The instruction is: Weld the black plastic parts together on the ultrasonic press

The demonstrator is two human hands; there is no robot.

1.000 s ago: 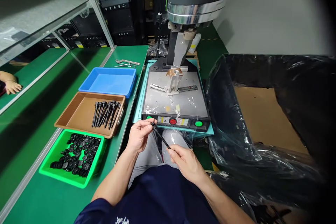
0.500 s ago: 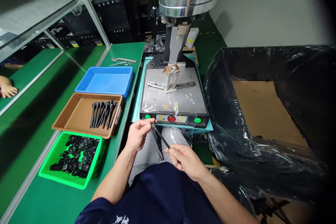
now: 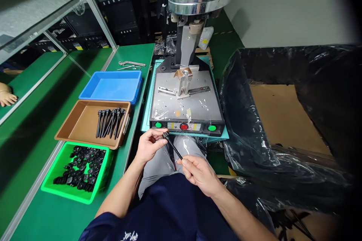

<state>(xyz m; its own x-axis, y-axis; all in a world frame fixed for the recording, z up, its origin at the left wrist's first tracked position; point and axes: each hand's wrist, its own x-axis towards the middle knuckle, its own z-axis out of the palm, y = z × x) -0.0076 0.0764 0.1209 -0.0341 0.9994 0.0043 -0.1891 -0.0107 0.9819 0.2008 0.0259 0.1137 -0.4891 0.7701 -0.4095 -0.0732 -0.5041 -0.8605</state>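
Both my hands hold one thin black ribbed rod in front of my lap. My left hand pinches its upper end, where a small black cap sits. My right hand pinches the lower end, fingers closed round it. Just beyond the rod is the front panel of a press machine with two green buttons and one red. A metal fixture stands on the machine's plate under the press head.
On the green bench to my left lie a green tray of small black caps, a brown tray with several black rods, and a blue tray. A black-bagged cardboard box stands at right. Another person's hand shows far left.
My hands and the rod stay together almost unmoved; the left fingers have shifted slightly on the cap end. The view has drifted a little, so the machine sits slightly left and higher.
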